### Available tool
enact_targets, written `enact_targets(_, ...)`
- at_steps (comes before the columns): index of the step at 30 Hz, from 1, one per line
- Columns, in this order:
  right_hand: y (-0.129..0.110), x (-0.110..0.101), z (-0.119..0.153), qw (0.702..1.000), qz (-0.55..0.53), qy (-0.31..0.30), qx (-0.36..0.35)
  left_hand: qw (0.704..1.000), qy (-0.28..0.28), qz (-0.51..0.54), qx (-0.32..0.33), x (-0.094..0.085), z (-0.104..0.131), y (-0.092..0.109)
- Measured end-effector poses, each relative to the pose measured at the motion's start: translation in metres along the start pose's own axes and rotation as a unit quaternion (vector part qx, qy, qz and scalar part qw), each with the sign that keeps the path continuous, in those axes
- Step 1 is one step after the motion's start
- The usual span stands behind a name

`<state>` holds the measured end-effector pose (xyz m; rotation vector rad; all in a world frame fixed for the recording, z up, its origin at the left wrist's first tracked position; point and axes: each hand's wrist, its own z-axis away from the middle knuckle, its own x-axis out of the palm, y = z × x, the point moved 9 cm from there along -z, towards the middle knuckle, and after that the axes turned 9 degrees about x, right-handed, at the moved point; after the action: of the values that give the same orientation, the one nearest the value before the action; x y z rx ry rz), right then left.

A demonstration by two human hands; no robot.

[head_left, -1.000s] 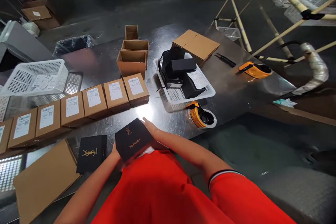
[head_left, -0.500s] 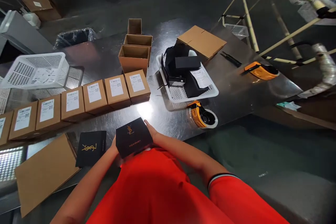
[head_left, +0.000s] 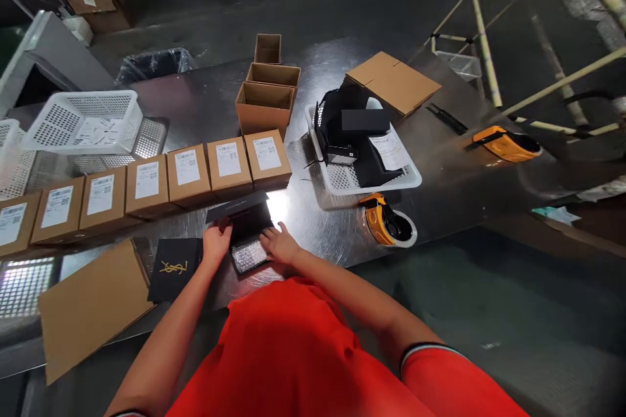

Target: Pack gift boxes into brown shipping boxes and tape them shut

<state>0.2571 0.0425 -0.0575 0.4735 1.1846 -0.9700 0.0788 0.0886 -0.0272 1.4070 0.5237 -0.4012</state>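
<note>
A black gift box (head_left: 239, 218) lies on the metal table in front of me with its lid raised on the far side. Clear bubble wrap (head_left: 250, 255) fills its inside. At the box's left edge, by the lid, my left hand (head_left: 216, 246) is closed with thumb and fingers on the box. My right hand (head_left: 280, 245) rests over the right edge, fingertips at the bubble wrap, thumb and fingers apart. Left of the box lies a flat black card-like piece (head_left: 173, 267) with a gold logo, beside a brown cardboard sheet (head_left: 92, 306).
Labelled brown cartons (head_left: 190, 172) stand in a row behind the box, with open cartons (head_left: 264, 107) beyond. A white basket (head_left: 342, 181) holds black packaging and a paper. Tape dispensers (head_left: 381, 218), flat cardboard (head_left: 394, 81) and another white basket (head_left: 122, 114) also sit on the table.
The black box has gone from being held shut near my body to lying on the table with its lid up. Both hands have moved forward with it, and bubble wrap now shows.
</note>
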Motion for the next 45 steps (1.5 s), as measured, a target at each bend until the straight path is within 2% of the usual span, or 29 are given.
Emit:
enact_targets(4,-0.004,-0.001,-0.002,0.999,0.025,0.023,-0.014,0.999,0.030,-0.033,-0.010,-0.003,0.015,-0.012)
enact_targets(8,-0.030,-0.005,-0.006,0.993,0.034,0.066,-0.095,0.998,0.029,-0.049,0.001,0.002,0.028,-0.021)
enact_targets(12,-0.045,0.005,-0.019,0.992,0.024,0.001,-0.121,0.997,0.028,-0.075,0.016,0.011,0.040,-0.024)
enact_targets(14,-0.043,0.012,-0.025,0.992,0.016,-0.034,-0.117,0.996,0.023,-0.084,0.018,0.016,0.045,-0.026)
enact_targets(17,-0.035,0.018,-0.027,0.991,-0.013,-0.052,-0.126,0.996,0.013,-0.090,0.022,0.022,0.046,-0.028)
enact_targets(21,-0.026,0.022,-0.024,0.988,-0.044,-0.045,-0.141,0.996,0.003,-0.084,0.028,0.023,0.044,-0.031)
enact_targets(27,-0.026,0.020,-0.020,0.990,-0.060,-0.030,-0.125,0.997,-0.006,-0.078,0.024,0.024,0.044,-0.033)
enact_targets(30,-0.024,0.014,-0.015,0.992,-0.071,-0.016,-0.106,0.997,-0.015,-0.074,0.020,0.026,0.044,-0.034)
enact_targets(32,-0.017,0.006,-0.008,0.994,-0.072,0.015,-0.084,0.997,-0.022,-0.072,0.018,0.026,0.043,-0.035)
enact_targets(34,-0.004,-0.003,0.004,0.995,-0.069,0.059,-0.036,0.997,-0.028,-0.071,0.017,0.027,0.041,-0.036)
enact_targets(36,0.018,-0.007,0.017,0.994,-0.067,0.079,0.044,0.997,-0.032,-0.073,0.016,0.027,0.040,-0.036)
enact_targets(38,0.039,-0.002,0.030,0.987,-0.075,0.052,0.130,0.996,-0.034,-0.076,0.013,0.027,0.040,-0.037)
enact_targets(40,0.050,0.008,0.040,0.978,-0.091,0.002,0.186,0.996,-0.034,-0.081,0.011,0.027,0.040,-0.036)
enact_targets(42,0.052,0.015,0.042,0.973,-0.093,-0.034,0.209,0.996,-0.033,-0.087,0.009,0.027,0.040,-0.036)
enact_targets(45,0.043,0.012,0.035,0.974,-0.074,-0.043,0.209,0.995,-0.037,-0.095,0.010,0.028,0.040,-0.035)
